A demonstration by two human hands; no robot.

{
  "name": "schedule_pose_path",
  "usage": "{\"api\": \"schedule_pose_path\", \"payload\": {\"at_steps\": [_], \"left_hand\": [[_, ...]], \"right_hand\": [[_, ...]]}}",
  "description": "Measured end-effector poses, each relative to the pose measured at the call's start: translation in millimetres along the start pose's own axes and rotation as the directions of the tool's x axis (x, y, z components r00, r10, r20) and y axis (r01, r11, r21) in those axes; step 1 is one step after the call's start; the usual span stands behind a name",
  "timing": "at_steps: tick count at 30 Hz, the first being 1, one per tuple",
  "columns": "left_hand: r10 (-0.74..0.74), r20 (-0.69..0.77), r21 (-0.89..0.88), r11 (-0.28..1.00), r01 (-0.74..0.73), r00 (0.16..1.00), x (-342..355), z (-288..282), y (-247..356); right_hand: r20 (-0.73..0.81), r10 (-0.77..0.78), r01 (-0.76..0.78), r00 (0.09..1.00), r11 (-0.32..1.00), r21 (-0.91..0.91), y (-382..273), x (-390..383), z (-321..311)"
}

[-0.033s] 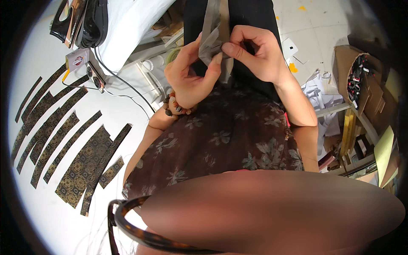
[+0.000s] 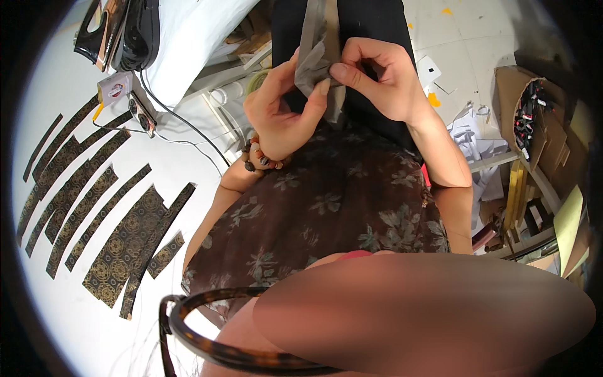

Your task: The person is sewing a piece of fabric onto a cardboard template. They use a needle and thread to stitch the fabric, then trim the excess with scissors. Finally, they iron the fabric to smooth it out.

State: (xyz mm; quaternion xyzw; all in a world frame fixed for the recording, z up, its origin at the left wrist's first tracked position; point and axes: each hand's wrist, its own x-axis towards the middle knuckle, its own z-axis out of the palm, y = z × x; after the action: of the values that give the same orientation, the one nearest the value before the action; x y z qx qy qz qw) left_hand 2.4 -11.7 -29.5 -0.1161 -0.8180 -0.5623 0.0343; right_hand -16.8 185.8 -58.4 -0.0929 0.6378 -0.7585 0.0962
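A long strip of thin grey-brown fabric (image 2: pixel 312 63) lies over my lap, running from the top edge down between my hands. My left hand (image 2: pixel 279 110) pinches its folded lower part, the thumb on top and the fingers underneath. Opposite, my right hand (image 2: pixel 380 78) is closed with thumb and forefinger pressed together at the strip's right edge. Whether anything small sits between those fingertips is too fine to make out. Both hands are close together above my dark trousers (image 2: pixel 367 113). A beaded bracelet (image 2: pixel 260 157) circles my left wrist.
Patterned dark fabric pieces (image 2: pixel 125 239) lie spread on the white table (image 2: pixel 182 286) at left. Beyond them are a small box (image 2: pixel 115 89), a black corded appliance (image 2: pixel 138 38) and its cable (image 2: pixel 182 116). At right stand cardboard (image 2: pixel 556 138) and crumpled white material (image 2: pixel 477 144).
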Motion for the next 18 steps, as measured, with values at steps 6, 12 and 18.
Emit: {"api": "schedule_pose_path", "payload": {"at_steps": [6,12,18], "left_hand": [[-0.051,0.083,-0.091,0.994,0.059,0.995,-2,-4,6],[-0.058,0.092,-0.109,0.992,0.068,0.994,0,-4,10],[-0.028,0.064,-0.271,0.962,0.044,0.998,-2,-9,9]], "right_hand": [[-0.024,0.060,-0.054,0.998,0.974,0.218,21,-12,10],[-0.004,0.095,-0.088,0.996,0.941,0.328,33,-12,22],[-0.022,0.085,-0.075,0.996,0.956,0.283,33,-10,28]]}}
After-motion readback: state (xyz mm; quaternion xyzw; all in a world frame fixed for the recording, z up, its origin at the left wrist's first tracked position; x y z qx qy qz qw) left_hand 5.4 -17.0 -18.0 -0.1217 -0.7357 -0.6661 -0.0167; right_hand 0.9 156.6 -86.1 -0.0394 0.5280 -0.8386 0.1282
